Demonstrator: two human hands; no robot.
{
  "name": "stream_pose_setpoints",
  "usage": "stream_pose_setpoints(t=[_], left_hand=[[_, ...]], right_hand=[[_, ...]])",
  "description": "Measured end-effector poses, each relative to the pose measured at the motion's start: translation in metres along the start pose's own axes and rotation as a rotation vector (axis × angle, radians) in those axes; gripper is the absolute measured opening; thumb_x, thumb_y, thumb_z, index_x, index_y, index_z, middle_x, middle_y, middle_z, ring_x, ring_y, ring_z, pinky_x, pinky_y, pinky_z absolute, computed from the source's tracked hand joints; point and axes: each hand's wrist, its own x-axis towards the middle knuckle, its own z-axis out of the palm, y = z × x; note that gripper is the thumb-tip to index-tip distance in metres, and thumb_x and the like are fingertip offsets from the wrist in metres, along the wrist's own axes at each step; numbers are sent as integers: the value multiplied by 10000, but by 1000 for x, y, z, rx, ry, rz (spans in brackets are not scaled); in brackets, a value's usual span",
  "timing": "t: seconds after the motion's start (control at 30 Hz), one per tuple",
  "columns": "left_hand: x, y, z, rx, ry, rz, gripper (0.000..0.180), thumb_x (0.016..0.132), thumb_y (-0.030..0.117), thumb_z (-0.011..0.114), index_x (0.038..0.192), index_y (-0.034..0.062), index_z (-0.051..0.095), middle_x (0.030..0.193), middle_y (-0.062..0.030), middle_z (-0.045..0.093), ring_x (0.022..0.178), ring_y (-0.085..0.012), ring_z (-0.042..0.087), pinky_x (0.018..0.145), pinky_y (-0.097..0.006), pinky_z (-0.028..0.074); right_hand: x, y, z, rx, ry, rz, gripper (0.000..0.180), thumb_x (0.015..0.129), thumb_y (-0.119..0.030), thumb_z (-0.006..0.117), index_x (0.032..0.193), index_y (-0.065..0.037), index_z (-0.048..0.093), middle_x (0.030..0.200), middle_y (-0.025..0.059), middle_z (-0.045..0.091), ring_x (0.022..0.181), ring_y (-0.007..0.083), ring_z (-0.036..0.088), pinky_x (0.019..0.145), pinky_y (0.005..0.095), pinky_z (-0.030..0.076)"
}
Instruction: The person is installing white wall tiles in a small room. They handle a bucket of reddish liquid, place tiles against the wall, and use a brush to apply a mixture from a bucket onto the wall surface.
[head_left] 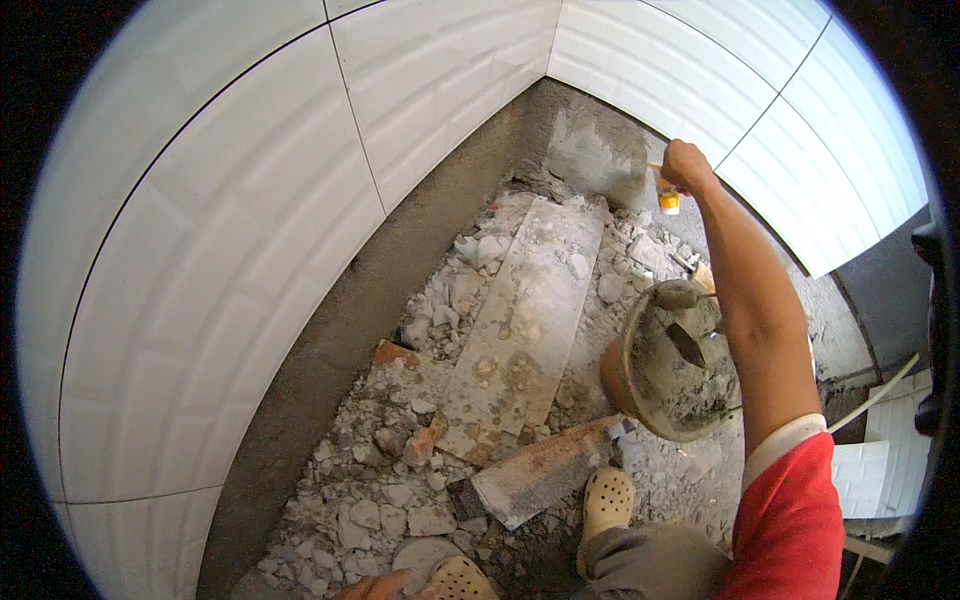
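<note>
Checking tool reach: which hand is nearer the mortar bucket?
Right. The right hand holds a trowel at the wall, above the mortar bucket; the left hand sits at the bottom edge.

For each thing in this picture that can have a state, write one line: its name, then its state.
Right hand: raised, gripping a trowel.
Trowel: blade pressed against the bare wall strip.
Bucket: open, partly filled with grey mortar.
Wall tiles: fixed, white, clean.
Floor rubble: loose, broken.
Plank: lying flat, mortar-stained.
Left hand: low, barely visible.

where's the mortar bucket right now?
In the head view the mortar bucket sits right of centre on the rubble floor, just left of the raised right forearm, beside the long plank.
</note>
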Motion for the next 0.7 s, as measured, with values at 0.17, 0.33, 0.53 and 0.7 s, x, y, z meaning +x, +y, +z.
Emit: stream_pose_setpoints(t=[0.17,0.33,0.53,0.7], left_hand=[[5,0,1,28,4,65,492,839,241,707,1264,39,560,1265,-180,536,1162,-358,527,967,-426,456],[8,-6,1,25,-21,130,448,830,225,713,1209,22,585,1262,-194,541,1169,-367,515,970,-432,449],[13,-1,-1,89,-96,144,416,812,208,722,1162,20,599,1282,-199,541,1162,-380,511,971,-452,441],[24,22,-6,141,-170,-34,455,801,188,728,1214,54,590,1339,-192,509,1201,-385,492,990,-447,435]], right_hand=[[-2,13,-40,214,-352,108,131,843,-124,692,852,6,703,677,139,675,532,226,660,464,368,558],[-19,39,-112,322,-314,-143,178,909,-159,625,1013,-21,668,745,112,680,591,175,658,515,316,565],[-141,180,-110,623,-82,-50,230,941,-240,625,1036,-32,653,819,52,672,720,127,636,636,283,549],[-256,317,-48,500,30,194,235,937,-239,610,862,-24,668,720,45,658,611,108,598,528,294,508]])
